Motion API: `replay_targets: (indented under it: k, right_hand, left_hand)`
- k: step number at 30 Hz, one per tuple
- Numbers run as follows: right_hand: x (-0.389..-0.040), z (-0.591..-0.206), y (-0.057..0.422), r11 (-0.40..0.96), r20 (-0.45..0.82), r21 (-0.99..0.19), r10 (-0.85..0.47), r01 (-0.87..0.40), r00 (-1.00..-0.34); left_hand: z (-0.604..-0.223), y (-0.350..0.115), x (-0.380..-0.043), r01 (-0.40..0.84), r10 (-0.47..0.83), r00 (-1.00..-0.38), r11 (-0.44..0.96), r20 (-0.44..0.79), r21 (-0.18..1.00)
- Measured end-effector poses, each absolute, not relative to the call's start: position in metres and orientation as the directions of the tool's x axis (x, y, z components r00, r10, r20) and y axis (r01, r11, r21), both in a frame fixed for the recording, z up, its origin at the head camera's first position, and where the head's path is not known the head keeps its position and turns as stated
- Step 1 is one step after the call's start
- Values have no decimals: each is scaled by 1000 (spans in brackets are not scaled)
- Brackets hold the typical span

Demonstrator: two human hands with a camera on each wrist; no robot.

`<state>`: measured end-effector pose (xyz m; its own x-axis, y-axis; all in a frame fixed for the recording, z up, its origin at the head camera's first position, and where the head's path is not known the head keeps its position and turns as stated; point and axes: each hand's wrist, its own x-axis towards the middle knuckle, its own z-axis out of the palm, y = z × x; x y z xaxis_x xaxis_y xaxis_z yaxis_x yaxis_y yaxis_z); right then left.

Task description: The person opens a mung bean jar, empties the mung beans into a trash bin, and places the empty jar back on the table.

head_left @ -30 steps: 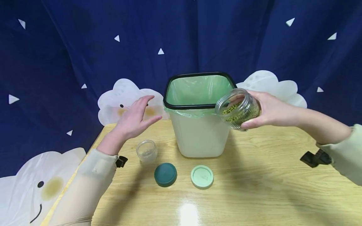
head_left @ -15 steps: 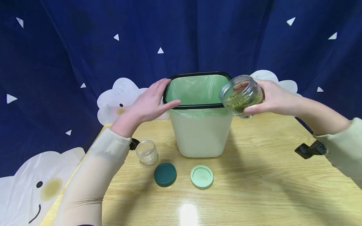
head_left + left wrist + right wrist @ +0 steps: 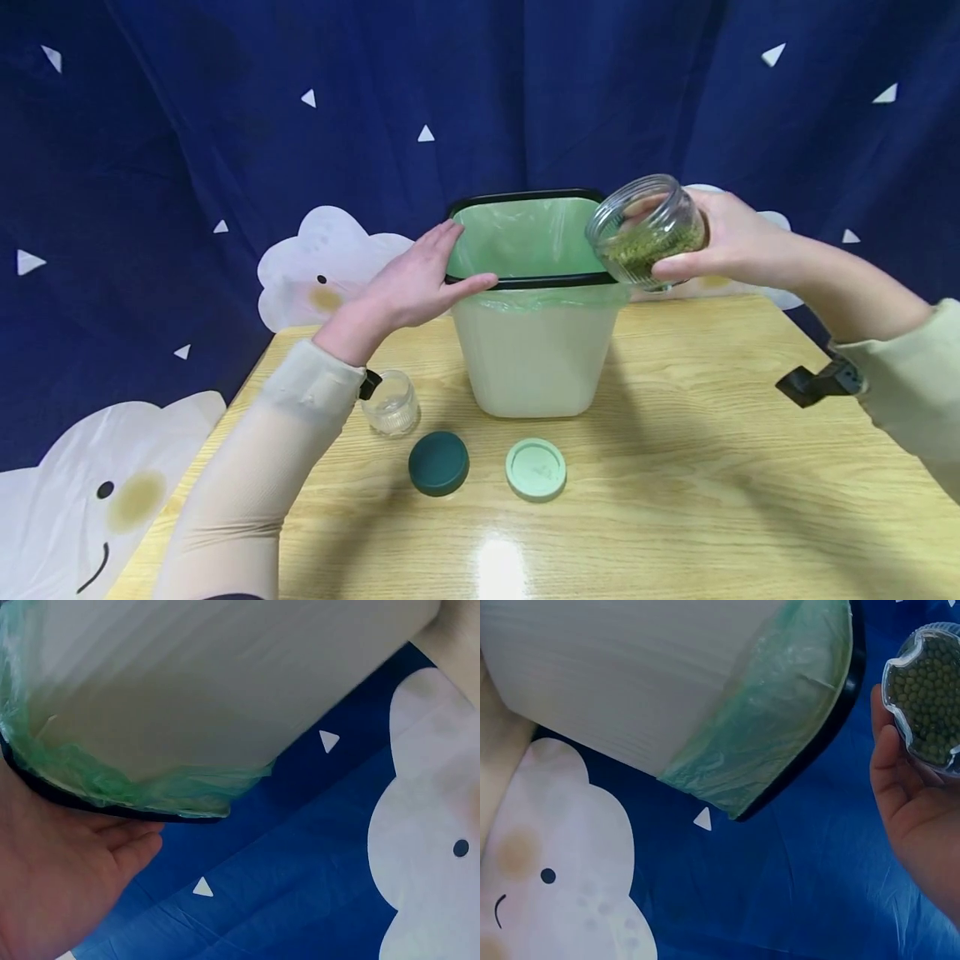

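Note:
My right hand point(image 3: 738, 235) grips a clear ribbed jar point(image 3: 648, 229) partly filled with small green beans, likely mung beans. It is tilted, mouth toward the bin, at the right end of the black rim. In the right wrist view, the beans point(image 3: 930, 694) show through the jar's base. My left hand point(image 3: 412, 283) lies at the rim's left side, thumb and fingers extended. Seen from the left wrist, that hand point(image 3: 64, 862) is against the dark rim, its fingers partly hidden. The white bin point(image 3: 532, 358) stands upright, lined with a green bag point(image 3: 517, 242).
An open clear jar point(image 3: 393, 408) stands left of the bin, partly behind my left sleeve. A dark teal lid point(image 3: 438, 463) and a pale green lid point(image 3: 536, 469) lie on the wooden table point(image 3: 712, 500) in front. A blue curtain point(image 3: 480, 83) hangs behind.
My left hand has moved right and up from beside the bin to its rim. My right hand has raised the jar slightly, up and to the right, and the bean jar stays tilted.

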<state>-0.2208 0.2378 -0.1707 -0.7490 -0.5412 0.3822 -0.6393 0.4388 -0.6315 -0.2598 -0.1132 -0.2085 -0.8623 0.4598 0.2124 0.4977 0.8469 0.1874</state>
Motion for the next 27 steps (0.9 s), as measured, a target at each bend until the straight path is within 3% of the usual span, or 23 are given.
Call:
replay_targets:
  k: [16,27]
  right_hand:
    - [-244,-144,228,563,326,-622,-445,-544,-834]
    - [-265,-123,206,637,280,-554,-462,-535,-841]
  left_hand:
    - [-211,-111,-261,506,489,-827,862,277,-10]
    - [-210,-113,-262,519,492,-829,854,266,37]
